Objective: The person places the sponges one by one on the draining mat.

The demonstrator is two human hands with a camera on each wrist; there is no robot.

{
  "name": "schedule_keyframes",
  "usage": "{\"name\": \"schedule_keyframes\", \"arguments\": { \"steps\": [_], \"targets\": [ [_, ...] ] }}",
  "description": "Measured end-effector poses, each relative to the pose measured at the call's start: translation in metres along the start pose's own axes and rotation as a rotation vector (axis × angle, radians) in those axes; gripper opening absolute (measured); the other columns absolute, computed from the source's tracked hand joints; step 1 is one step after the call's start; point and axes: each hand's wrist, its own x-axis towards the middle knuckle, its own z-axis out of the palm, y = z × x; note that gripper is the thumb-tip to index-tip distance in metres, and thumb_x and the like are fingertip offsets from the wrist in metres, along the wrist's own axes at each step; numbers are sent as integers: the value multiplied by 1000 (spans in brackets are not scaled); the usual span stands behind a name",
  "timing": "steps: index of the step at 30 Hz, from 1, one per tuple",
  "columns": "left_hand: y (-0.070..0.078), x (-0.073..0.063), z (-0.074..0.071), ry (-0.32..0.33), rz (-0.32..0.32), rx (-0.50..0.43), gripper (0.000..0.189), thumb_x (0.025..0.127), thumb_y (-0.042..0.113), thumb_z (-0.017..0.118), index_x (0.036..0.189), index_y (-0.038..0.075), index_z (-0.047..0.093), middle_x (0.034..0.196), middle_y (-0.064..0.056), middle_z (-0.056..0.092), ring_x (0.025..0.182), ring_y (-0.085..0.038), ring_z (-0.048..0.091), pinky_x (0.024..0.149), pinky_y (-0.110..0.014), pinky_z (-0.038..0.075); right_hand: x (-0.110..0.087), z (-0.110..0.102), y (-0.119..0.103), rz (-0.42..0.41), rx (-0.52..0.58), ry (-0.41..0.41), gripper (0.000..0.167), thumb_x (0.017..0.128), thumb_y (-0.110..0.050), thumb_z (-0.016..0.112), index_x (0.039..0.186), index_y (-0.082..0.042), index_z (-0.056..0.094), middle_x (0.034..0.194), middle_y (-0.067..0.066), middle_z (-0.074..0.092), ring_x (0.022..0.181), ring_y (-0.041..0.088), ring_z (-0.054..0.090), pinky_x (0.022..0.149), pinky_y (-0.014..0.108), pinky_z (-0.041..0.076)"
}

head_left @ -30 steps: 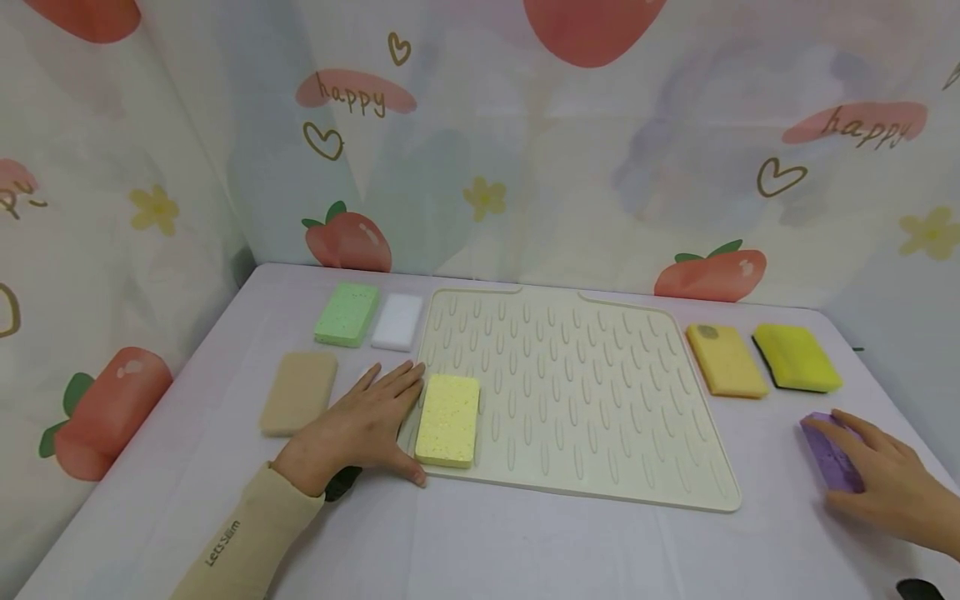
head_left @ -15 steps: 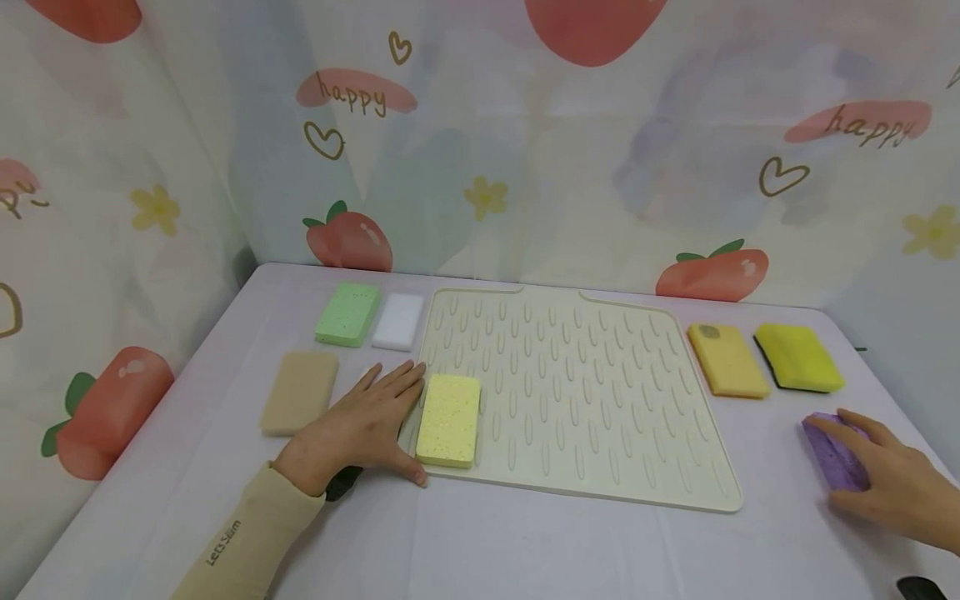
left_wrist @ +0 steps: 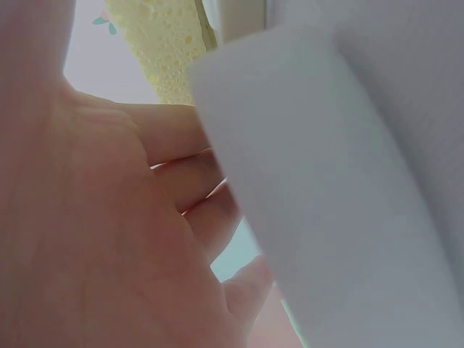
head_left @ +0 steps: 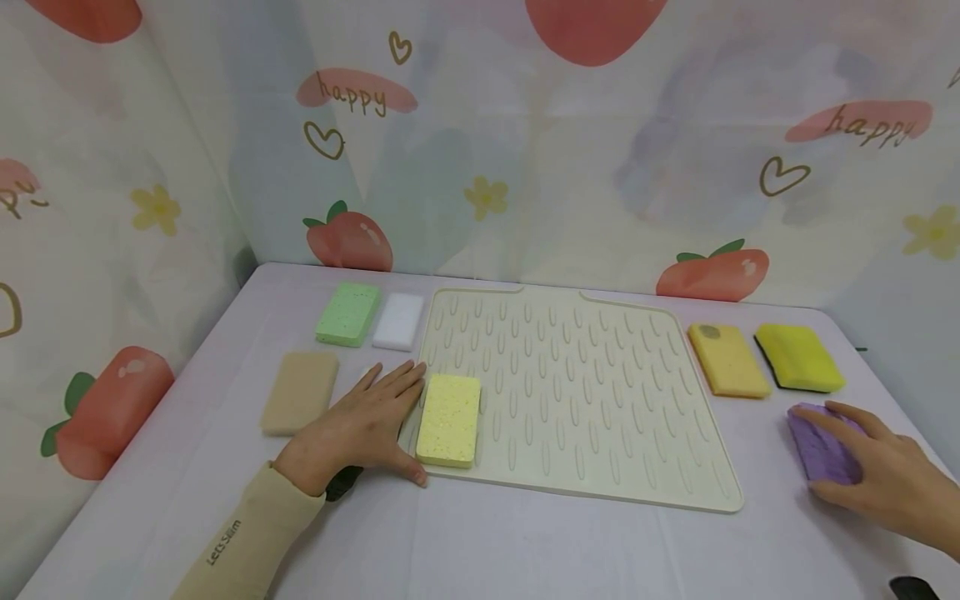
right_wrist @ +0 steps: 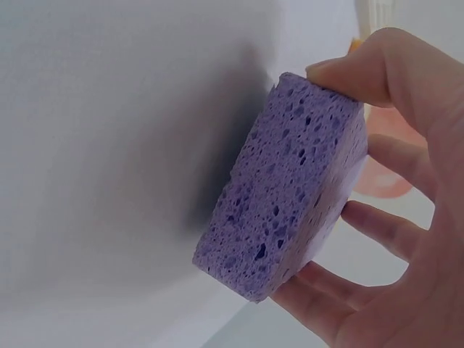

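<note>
My right hand [head_left: 888, 475] grips a porous purple sponge [right_wrist: 268, 188] at the right of the table, its thumb on one edge and its fingers along another side. A shadow lies beside the sponge on the white cloth. My left hand [head_left: 360, 425] is spread at the left edge of a cream ridged mat [head_left: 585, 400], fingers mostly straight. In the left wrist view a blurred white block [left_wrist: 312, 174] shows close below the palm, mostly hidden by the hand in the head view. Beside the thumb, a pale yellow sponge [head_left: 448, 421] lies on the mat's near left corner.
Left of the mat lie a green sponge [head_left: 348, 314], a white sponge [head_left: 398, 322] and a beige sponge [head_left: 300, 393]. To its right are an orange-yellow sponge [head_left: 729, 362] and a bright yellow sponge [head_left: 799, 358] with a dark underside. A printed curtain [head_left: 562, 167] hangs behind.
The right hand has shifted slightly left and away from me with the purple sponge, which now shows more of its face. The left hand and the other sponges have stayed put.
</note>
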Motion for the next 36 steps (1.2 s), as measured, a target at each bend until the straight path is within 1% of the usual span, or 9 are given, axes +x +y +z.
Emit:
{"name": "schedule_keyframes", "arguments": {
  "steps": [4, 8, 11, 15, 18, 23, 28, 32, 36],
  "targets": [
    [0, 0, 0, 1, 2, -1, 132, 60, 76, 77, 155, 0, 28, 165, -13, 21, 155, -29, 15, 124, -56, 11, 0, 0, -8, 0, 30, 34, 101, 66, -28, 89, 150, -9, 36, 134, 42, 33, 100, 68, 46, 83, 74, 34],
    [0, 0, 0, 5, 4, -1, 132, 60, 76, 77, 154, -1, 28, 165, -14, 22, 155, -30, 16, 124, -57, 12, 0, 3, -15, -38, 56, 107, 102, 63, -29, 90, 150, -16, 39, 133, 39, 37, 103, 60, 45, 89, 66, 29],
    [0, 0, -1, 8, 4, 2, 132, 59, 77, 77, 154, -1, 29, 165, -14, 22, 154, -30, 16, 124, -57, 12, 1, 3, -19, -63, 66, 125, 102, 63, -29, 91, 150, -18, 40, 134, 39, 37, 106, 57, 44, 91, 64, 26],
    [0, 0, -1, 6, 2, 3, 131, 59, 76, 77, 154, -1, 30, 165, -14, 22, 155, -30, 16, 124, -57, 12, 3, 1, -25, -79, 58, 127, 99, 63, -30, 91, 148, -18, 42, 134, 39, 37, 104, 59, 46, 89, 64, 27],
    [1, 0, -1, 3, 2, -2, 131, 59, 76, 78, 154, -1, 29, 165, -14, 22, 155, -30, 16, 124, -57, 12, 4, -1, -30, -63, 39, 110, 98, 64, -33, 91, 147, -17, 42, 134, 39, 36, 102, 61, 46, 87, 65, 29],
    [1, -1, -1, 2, 4, 2, 131, 60, 76, 77, 154, -1, 29, 165, -14, 22, 154, -30, 16, 124, -57, 12, 7, -3, -37, -84, 38, 123, 96, 63, -35, 91, 145, -16, 44, 133, 39, 39, 102, 59, 48, 89, 60, 27],
    [1, 0, -1, -5, -3, 7, 131, 60, 76, 77, 154, -1, 29, 165, -14, 21, 155, -29, 15, 124, -56, 12, 9, -5, -43, -111, 61, 152, 93, 62, -35, 92, 142, -19, 48, 133, 36, 42, 103, 56, 48, 86, 56, 28],
    [1, 0, -1, -5, 0, 4, 132, 59, 77, 77, 154, -1, 29, 165, -14, 21, 155, -29, 15, 124, -56, 12, 11, -8, -50, -104, 69, 135, 91, 63, -37, 91, 142, -20, 49, 134, 33, 43, 102, 57, 47, 81, 57, 33],
    [0, 0, 0, -3, 8, 1, 131, 59, 76, 77, 154, -1, 29, 165, -14, 21, 155, -30, 15, 124, -57, 12, 14, -12, -57, -72, 54, 82, 89, 66, -41, 90, 142, -19, 48, 136, 33, 41, 100, 60, 45, 73, 64, 41]
  ]
}}
